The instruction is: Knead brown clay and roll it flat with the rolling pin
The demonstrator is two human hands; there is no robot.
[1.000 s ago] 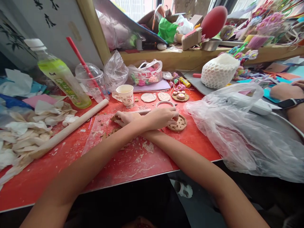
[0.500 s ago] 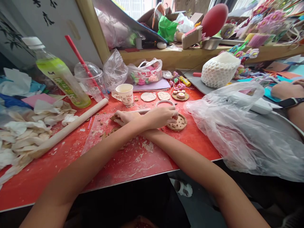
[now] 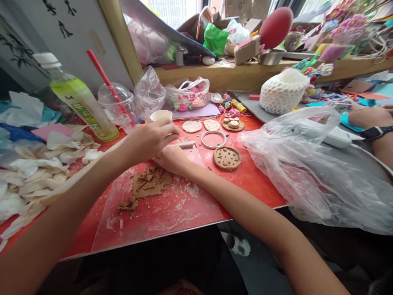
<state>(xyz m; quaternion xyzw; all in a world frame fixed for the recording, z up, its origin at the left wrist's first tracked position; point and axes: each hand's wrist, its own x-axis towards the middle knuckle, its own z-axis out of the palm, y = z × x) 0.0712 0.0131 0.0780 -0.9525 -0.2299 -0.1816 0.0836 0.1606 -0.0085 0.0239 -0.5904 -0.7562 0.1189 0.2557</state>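
My left hand (image 3: 153, 138) hangs over the fingers of my right hand and partly in front of the paper cup (image 3: 162, 115). Its fingers are loosely bent and slightly apart, with nothing visible in them. My right hand (image 3: 170, 159) rests low over the clear sheet (image 3: 172, 217), its fingers hidden behind the left. Close to its wrist lies a rough flat slab of brown clay (image 3: 151, 182), a crumbly lump (image 3: 129, 205) at its lower left. A thin pale stick (image 3: 185, 144) is just beyond. Right of it are a pale ring (image 3: 213, 139) and a round dotted clay disc (image 3: 227, 158).
A long rolling pin (image 3: 82, 174) lies left beside crumpled tissues (image 3: 33, 176). Behind stand a green drink bottle (image 3: 84, 104) and a plastic cup (image 3: 115, 100) with a red straw. Plastic bags (image 3: 294, 164) spread on the right, near another person's arm (image 3: 380, 131).
My left hand has swung left from beside the dotted disc to above my right hand, uncovering the disc, ring and clay slab. My right hand has shifted slightly right.
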